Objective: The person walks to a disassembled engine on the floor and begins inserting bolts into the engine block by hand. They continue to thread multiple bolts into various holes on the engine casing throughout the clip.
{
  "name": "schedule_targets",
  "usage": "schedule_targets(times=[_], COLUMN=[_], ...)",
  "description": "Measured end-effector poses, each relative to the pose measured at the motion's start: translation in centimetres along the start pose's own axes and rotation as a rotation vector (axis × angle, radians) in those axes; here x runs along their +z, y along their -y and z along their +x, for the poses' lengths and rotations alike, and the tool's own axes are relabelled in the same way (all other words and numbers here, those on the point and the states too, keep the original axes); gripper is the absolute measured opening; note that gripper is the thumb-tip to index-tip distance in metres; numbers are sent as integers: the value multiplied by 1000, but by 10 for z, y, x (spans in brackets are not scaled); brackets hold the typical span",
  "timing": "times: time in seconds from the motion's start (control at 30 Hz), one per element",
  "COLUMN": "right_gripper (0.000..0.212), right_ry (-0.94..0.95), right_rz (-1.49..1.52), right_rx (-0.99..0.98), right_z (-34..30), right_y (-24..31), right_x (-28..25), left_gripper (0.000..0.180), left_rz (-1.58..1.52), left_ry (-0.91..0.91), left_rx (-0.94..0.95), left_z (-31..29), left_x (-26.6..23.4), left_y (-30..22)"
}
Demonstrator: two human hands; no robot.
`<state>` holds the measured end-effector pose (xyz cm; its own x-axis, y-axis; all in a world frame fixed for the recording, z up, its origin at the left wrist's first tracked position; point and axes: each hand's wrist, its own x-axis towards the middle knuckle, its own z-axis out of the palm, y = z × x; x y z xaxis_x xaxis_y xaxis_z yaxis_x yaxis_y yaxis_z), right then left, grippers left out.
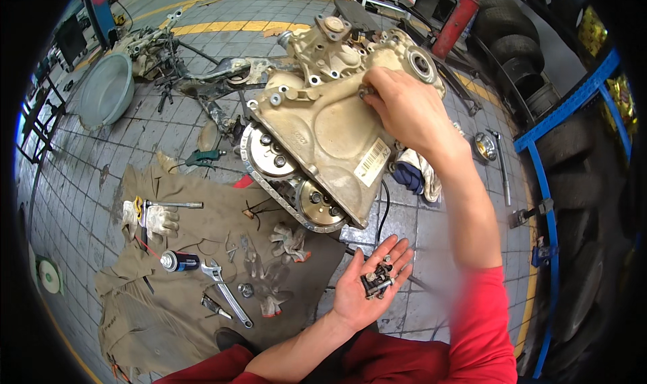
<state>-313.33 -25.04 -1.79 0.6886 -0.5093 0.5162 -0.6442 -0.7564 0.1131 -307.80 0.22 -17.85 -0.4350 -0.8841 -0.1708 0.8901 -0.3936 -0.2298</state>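
My left hand (364,290) is held palm up, fingers stretched and slightly cupped, with several small dark bolts (379,280) resting in it. Above and to the right, my right hand (408,108) reaches over a pale metal engine cover (344,124). Its thumb and fingers pinch a small bolt (364,91) at the cover's upper edge; the bolt's lower part is hidden. The cover sits on an engine with two round cam gears (269,151) and a timing chain (265,184) along its near left side. A white label (371,163) is stuck on the cover.
On a brown cloth (175,303) at lower left lie an adjustable wrench (226,295), a spray can (180,261), gloves (160,221) and a socket (245,290). A grey basin (108,91) stands far left. At right are a blue rack (547,249), tyres (515,52) and a long-handled ratchet (505,168).
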Motion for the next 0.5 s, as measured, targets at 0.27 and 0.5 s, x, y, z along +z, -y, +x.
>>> schedule_targets(times=[0.27,0.5], right_gripper=[20,30], right_ry=[214,441], right_rz=[19,-5], right_rx=[125,395], right_z=[2,28], right_y=[-4,15], right_x=[-15,-21], left_gripper=[70,70], left_rz=[-16,-78], left_ry=[77,87], left_rx=[-124,-179], left_z=[34,62], left_x=[-7,-19], left_y=[18,36])
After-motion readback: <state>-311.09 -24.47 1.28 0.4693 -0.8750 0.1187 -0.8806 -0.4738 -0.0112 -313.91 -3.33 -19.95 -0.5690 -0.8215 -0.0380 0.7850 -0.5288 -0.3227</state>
